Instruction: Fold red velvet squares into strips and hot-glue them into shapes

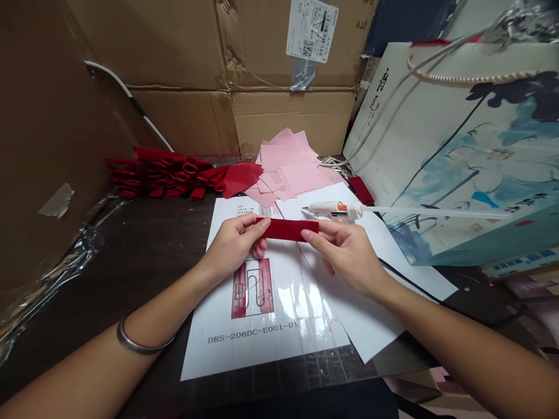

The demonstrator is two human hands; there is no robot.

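Cardboard panels (288,119) close off the back of a dark tabletop (131,256), where a printed sheet (205,355) lies in the middle of a cramped workspace. Over the far part of that sheet, a person holds a red strip (286,230) lengthwise between both hands. The left hand (233,244) pinches one end, thumb on top and fingers bent beneath; the right hand (345,247) has the other end in a similar pinch, its palm loosely open. Whether the strip touches the paper below cannot be told. A white glue gun (334,210) rests at the sheet's far right, its nozzle turned toward the left. Pink squares (301,174) lie in a loose heap beyond the sheet, folded red pieces (174,174) are massed to its far left, and a painted paper bag (458,163) stands to its right. Handling the strip well would seem to call for a light, even pull from both ends, enough to keep it flat without stretching or skewing it, with thumbs close to the tips so the face stays unmarked. Knuckles are best kept clear of the nozzle, which may be hot.
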